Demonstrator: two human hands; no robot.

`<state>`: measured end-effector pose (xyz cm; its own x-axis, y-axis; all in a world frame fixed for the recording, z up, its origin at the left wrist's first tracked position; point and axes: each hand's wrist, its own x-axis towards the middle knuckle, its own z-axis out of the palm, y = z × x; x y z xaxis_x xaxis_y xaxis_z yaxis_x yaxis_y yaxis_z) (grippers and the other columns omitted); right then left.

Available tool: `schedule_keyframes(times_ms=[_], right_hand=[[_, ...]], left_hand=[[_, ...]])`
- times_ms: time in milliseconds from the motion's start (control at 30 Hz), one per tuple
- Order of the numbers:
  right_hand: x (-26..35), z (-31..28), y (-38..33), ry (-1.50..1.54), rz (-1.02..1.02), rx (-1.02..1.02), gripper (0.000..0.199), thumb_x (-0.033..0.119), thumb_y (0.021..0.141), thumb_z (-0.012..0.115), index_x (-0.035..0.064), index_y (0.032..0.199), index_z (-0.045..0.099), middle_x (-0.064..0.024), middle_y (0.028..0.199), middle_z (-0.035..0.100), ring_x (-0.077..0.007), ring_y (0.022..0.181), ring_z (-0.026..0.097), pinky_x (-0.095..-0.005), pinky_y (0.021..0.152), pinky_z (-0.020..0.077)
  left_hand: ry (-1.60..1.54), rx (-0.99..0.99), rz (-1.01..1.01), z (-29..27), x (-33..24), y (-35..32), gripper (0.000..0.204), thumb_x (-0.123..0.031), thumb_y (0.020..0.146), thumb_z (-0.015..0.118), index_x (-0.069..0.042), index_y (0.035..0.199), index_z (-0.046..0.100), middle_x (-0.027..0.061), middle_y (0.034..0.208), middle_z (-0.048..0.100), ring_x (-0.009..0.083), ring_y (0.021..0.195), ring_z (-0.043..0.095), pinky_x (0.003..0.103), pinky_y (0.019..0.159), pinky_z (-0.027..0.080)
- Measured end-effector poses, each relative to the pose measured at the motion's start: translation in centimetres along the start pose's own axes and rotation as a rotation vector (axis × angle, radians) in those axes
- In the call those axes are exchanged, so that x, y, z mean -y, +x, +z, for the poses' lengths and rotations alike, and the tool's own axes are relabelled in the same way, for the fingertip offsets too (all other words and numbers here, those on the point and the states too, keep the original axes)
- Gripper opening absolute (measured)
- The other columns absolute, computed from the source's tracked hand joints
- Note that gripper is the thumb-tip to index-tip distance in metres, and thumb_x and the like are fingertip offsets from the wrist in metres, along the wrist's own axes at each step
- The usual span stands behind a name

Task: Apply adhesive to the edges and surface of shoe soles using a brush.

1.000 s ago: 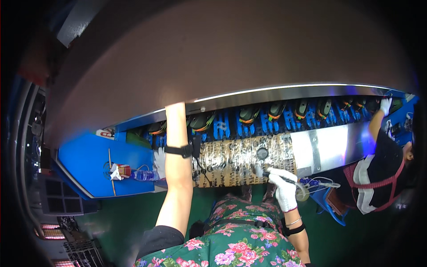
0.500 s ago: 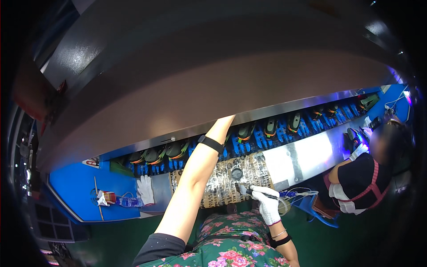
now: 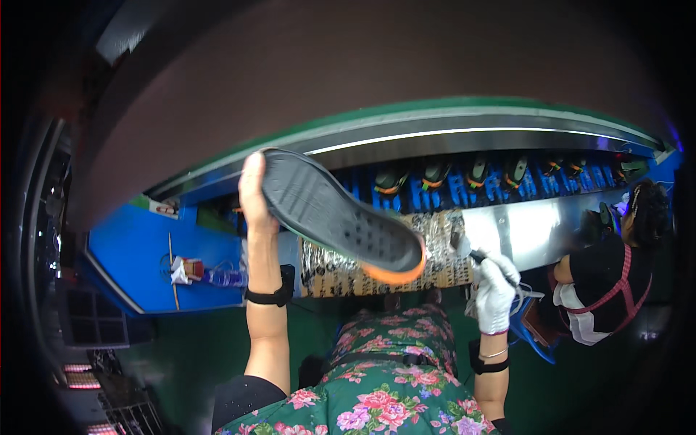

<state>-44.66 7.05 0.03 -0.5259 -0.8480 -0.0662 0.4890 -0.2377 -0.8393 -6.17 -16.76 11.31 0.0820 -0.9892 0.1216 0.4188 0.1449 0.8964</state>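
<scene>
The gloved right hand [image 3: 495,293] was closed around a brush-like tool [image 3: 462,244], its pale tip near, but apart from, the orange end of a black shoe sole [image 3: 330,214]. The bare left hand [image 3: 254,194] gripped the opposite end; the sole's long axis sloped down rightward above taped cardboard [image 3: 446,270]. Beyond, blue racks [image 3: 457,194] held dark, orange-trimmed pieces [image 3: 435,175].

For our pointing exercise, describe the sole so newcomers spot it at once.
Find the shiny cardboard on the long bench. Near its left end, the left hand holds up the sole. Unlike the dark pieces lined up behind, it looms large, hollow side showing.
</scene>
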Motion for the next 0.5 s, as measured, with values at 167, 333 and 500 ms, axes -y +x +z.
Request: schedule_keyframes(times_ms=[167,333,500], right_hand=[[2.4,7.9,-1.5,0.001,0.021,0.194,0.028,-0.012,0.084,0.071,-0.008,0.111,0.073,-0.0254,0.116,0.074,-0.0295,0.103,0.075,-0.0341,0.088,0.063],[0.6,12.4,-2.5,-0.021,0.114,0.311,0.027,-0.01,0.087,0.073,-0.0091,0.114,0.073,-0.021,0.118,0.075,-0.024,0.103,0.075,-0.0333,0.089,0.0626],[-0.6,11.8,-2.4,0.007,0.063,0.276,0.029,-0.01,0.087,0.073,-0.0088,0.116,0.074,-0.0211,0.119,0.075,-0.0237,0.105,0.074,-0.0336,0.088,0.0618]], left_hand=[[0.184,0.308,-0.507,-0.8,7.3,-4.2,0.031,-0.038,0.101,0.071,-0.007,0.109,0.073,0.0011,0.098,0.073,0.009,0.085,0.068,0.027,0.078,0.056],[0.049,0.337,-0.853,-0.4,14.9,-11.0,0.087,-0.074,0.1,0.05,0.001,0.143,0.058,0.0182,0.134,0.067,0.025,0.122,0.067,0.043,0.108,0.053],[-0.698,0.563,-1.103,-0.1,15.0,-18.2,0.122,-0.097,0.085,0.025,-0.004,0.163,0.033,0.0275,0.156,0.048,0.0405,0.142,0.051,0.057,0.12,0.039]])
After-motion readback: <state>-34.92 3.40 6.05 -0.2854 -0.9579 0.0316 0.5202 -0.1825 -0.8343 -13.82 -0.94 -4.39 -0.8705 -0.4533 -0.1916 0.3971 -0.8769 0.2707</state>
